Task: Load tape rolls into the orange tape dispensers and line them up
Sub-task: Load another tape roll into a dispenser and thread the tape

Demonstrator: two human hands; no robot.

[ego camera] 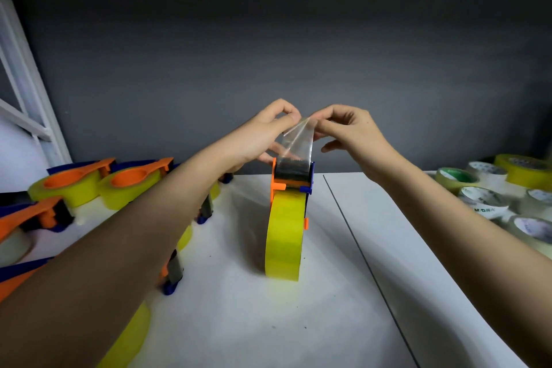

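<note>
Above the dispenser (291, 182), both hands (270, 128) pinch tape (297, 140).

The pulled tape strip (297, 140) is clear, glossy film. The yellow roll (285, 236) has a smooth, shiny face. The dispenser (279, 185) is matt orange and blue plastic. The white counter (388, 248) looks smooth and matt.

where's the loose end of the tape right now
In the head view it is centre frame: the clear tape end is pinched between the left hand and right hand, above the upright dispenser.
</note>
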